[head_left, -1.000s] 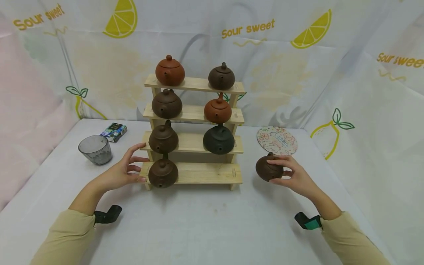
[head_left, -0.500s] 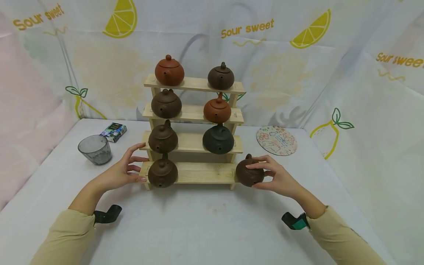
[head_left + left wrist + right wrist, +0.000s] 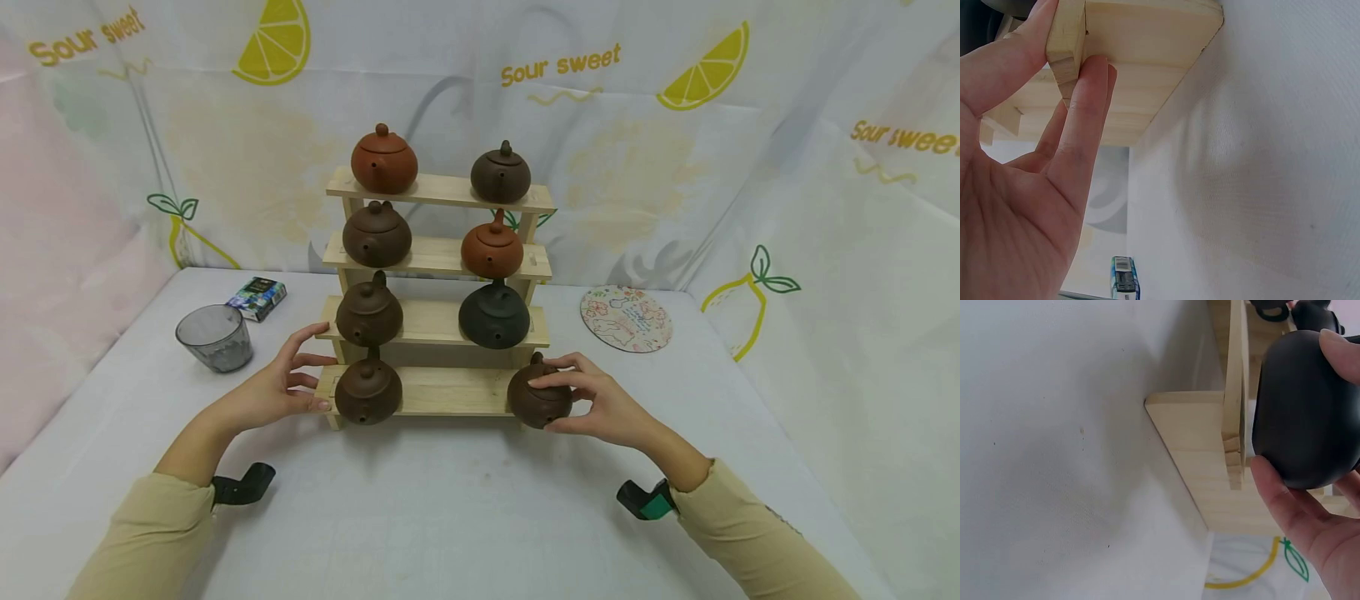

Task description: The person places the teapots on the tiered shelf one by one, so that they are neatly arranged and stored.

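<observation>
My right hand (image 3: 611, 406) holds a brown clay teapot (image 3: 536, 404) by its sides, at the right end of the lowest board of a wooden tiered stand (image 3: 453, 392). In the right wrist view, the base of this teapot (image 3: 1300, 412) shows dark, close over the board, with a thin gap beside it. My left hand (image 3: 262, 392) grips the left end of the stand; the left wrist view has the thumb and fingers on either side of a board end (image 3: 1069, 47). Another brown teapot (image 3: 367, 393) sits on the lowest board, right beside the left fingertips.
Higher boards carry several more teapots, among them a red-brown one (image 3: 384, 162) on top and a blackish one (image 3: 493, 317). To the left stand a grey glass cup (image 3: 216, 337) and a small box (image 3: 257, 298). A round patterned mat (image 3: 626, 318) lies at right.
My right hand has carried the brown teapot leftward from the right side of the table to the end of the lowest board. The left hand keeps its place on the stand.
</observation>
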Demonstrator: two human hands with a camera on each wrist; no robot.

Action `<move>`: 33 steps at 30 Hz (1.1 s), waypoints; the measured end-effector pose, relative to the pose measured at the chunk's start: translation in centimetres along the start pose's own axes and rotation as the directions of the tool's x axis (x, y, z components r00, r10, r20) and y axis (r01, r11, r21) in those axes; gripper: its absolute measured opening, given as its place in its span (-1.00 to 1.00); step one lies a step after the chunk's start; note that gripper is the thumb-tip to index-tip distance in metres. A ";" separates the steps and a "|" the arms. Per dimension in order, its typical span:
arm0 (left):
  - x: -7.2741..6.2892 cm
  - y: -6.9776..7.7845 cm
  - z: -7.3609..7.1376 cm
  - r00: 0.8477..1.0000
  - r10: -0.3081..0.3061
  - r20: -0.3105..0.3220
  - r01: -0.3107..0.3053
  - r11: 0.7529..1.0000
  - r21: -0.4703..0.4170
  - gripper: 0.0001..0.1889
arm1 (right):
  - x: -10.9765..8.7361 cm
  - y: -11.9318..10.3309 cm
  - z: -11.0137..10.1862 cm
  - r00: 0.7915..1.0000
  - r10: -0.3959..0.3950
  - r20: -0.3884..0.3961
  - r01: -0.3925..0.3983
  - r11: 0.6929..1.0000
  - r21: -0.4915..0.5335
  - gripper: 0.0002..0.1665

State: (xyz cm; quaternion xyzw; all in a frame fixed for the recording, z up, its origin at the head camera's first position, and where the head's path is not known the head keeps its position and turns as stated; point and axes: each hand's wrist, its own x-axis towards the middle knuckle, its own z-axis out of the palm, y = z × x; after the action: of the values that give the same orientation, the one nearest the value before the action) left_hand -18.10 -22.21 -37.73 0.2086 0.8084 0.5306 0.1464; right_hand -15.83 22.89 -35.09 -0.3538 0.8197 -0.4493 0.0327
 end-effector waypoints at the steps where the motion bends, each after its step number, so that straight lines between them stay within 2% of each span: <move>1: 0.0 0.0 0.0 1.000 0.003 0.000 -0.003 1.000 0.000 0.09 | 0.0 0.0 0.0 1.000 0.004 0.000 -0.004 1.000 -0.001 -0.44; 6: 0.0 0.0 0.0 1.000 0.004 -0.002 -0.004 1.000 0.002 0.10 | 0.0 -0.2 0.3 1.000 -0.007 0.013 0.007 1.000 -0.010 -0.44; 15: 0.0 0.0 0.0 1.000 0.004 -0.004 -0.004 1.000 -0.001 0.10 | 1.6 -1.2 1.8 0.992 -0.102 0.074 0.103 0.995 -0.009 -0.46; 27: 0.0 -0.1 0.0 1.000 -0.005 -0.002 0.005 1.000 -0.005 0.10 | 3.6 -1.3 3.6 0.988 -0.147 0.046 0.151 0.986 -0.078 -0.46; 33: 0.0 -0.1 0.0 1.000 0.002 0.002 -0.002 1.000 -0.006 0.10 | 3.9 -0.9 4.0 0.990 -0.140 0.010 0.141 0.984 -0.113 -0.45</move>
State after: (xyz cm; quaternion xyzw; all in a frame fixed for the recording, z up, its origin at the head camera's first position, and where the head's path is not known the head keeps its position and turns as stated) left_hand -18.16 -22.25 -37.79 0.2095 0.8063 0.5332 0.1471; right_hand -16.75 17.31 -35.72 -0.4125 0.8168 -0.4029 -0.0183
